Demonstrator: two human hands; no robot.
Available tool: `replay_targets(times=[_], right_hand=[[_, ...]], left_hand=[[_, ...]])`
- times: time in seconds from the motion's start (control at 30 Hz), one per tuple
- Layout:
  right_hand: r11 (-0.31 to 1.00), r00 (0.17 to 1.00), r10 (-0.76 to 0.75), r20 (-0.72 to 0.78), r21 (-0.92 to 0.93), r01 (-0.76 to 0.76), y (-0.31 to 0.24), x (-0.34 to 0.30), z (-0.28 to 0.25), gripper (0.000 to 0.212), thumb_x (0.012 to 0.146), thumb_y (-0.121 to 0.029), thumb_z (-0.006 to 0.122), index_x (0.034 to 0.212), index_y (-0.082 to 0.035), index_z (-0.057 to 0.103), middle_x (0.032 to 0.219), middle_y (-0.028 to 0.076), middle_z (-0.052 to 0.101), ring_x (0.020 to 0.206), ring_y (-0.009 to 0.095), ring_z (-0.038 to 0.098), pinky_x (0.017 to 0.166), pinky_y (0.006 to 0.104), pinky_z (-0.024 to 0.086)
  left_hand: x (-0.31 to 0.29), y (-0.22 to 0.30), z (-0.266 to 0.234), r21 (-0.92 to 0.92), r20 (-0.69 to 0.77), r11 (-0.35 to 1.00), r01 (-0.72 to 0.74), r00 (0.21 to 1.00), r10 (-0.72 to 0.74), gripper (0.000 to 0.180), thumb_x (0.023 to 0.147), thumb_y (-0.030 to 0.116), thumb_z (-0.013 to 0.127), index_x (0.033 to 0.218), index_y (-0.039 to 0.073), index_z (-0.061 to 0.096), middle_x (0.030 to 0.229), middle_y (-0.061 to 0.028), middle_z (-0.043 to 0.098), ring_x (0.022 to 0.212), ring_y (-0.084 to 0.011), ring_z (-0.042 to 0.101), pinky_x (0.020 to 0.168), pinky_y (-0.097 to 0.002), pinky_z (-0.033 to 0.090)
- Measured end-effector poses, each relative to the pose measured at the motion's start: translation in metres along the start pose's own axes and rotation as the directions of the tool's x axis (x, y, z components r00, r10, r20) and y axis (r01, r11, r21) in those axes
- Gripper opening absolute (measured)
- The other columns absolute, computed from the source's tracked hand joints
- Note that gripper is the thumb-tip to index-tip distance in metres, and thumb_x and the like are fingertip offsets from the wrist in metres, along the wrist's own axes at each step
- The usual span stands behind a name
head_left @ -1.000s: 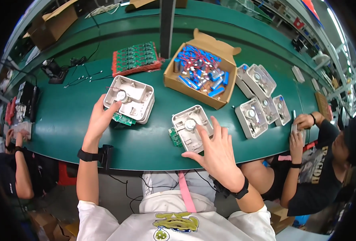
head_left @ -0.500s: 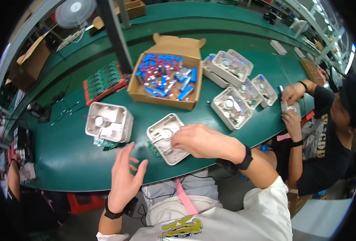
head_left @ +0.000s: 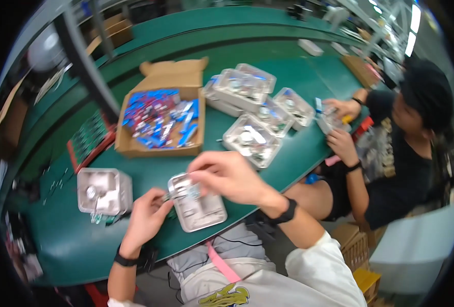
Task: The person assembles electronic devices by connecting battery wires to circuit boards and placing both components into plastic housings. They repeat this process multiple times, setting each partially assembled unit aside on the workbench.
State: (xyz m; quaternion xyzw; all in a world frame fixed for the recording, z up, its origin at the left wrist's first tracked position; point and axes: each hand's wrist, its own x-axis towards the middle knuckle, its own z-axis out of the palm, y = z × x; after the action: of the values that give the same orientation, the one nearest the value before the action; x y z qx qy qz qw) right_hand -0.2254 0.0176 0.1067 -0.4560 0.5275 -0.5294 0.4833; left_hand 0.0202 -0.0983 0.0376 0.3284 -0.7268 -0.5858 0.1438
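Note:
An open pale plastic housing [head_left: 202, 217] lies tilted on the table in front of me, its inside facing up. My left hand [head_left: 147, 217] is at the housing's left edge, thumb and fingers pinched on a small green circuit board [head_left: 172, 213] that they mostly hide. Over the far end of the housing is my right hand [head_left: 227, 176], its fingers pinched together. Blur and the fingers hide what they hold. To the left stands a stack of similar housings [head_left: 119, 190], with a round part inside the top one and circuit boards beside its near edge.
An open cardboard box [head_left: 160, 152] of blue wired cells stands behind. Left of it is a red rack [head_left: 90, 140] of green boards. Several filled housings [head_left: 252, 140] sit to the right, near a co-worker [head_left: 401, 169] handling another. A metal post [head_left: 91, 64] rises at the back.
My left hand has moved from open beside the housing to a pinch at its left edge. My right hand has shifted to the housing's far end. The whole view has turned rightward.

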Motion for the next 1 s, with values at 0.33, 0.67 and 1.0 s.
replay_targets(times=[0.33, 0.67, 1.0], right_hand=[[0.993, 0.995, 0.058, -0.083, 0.106, -0.049, -0.003, 0.004, 0.01, 0.014, 0.102, -0.007, 0.07, 0.11, 0.004, 0.066, 0.089, 0.008, 0.071, 0.064, 0.009, 0.062, 0.053, 0.0221, 0.045], [0.988, 0.989, 0.138, -0.052, 0.078, -0.134, -0.01, 0.002, 0.021, 0.008, 0.099, -0.001, 0.07, 0.104, 0.004, 0.067, 0.085, 0.007, 0.068, 0.055, 0.009, 0.058, 0.047, 0.0221, 0.04], [0.961, 0.972, 0.229, -0.05, -0.145, -0.234, 0.003, -0.003, 0.042, 0.006, 0.095, 0.002, 0.073, 0.099, 0.005, 0.069, 0.084, 0.007, 0.07, 0.06, 0.01, 0.064, 0.048, 0.0222, 0.042]], left_hand=[[0.015, -0.004, -0.002, -0.084, 0.032, 0.996, -0.008, 0.999, 0.011, 0.019, 0.1, 0.006, 0.072, 0.113, -0.003, 0.062, 0.089, -0.0024, 0.068, 0.076, -0.0064, 0.066, 0.065, -0.0245, 0.056], [0.013, -0.005, 0.001, -0.157, -0.025, 0.981, -0.112, 0.994, 0.11, 0.017, 0.099, 0.003, 0.072, 0.113, -0.005, 0.065, 0.083, -0.0035, 0.067, 0.071, -0.0058, 0.065, 0.061, -0.0235, 0.052], [0.011, -0.012, 0.007, -0.209, -0.055, 0.969, -0.131, 0.991, 0.122, 0.018, 0.097, 0.003, 0.074, 0.111, -0.005, 0.065, 0.083, -0.0062, 0.066, 0.068, -0.0069, 0.063, 0.059, -0.0249, 0.051]])
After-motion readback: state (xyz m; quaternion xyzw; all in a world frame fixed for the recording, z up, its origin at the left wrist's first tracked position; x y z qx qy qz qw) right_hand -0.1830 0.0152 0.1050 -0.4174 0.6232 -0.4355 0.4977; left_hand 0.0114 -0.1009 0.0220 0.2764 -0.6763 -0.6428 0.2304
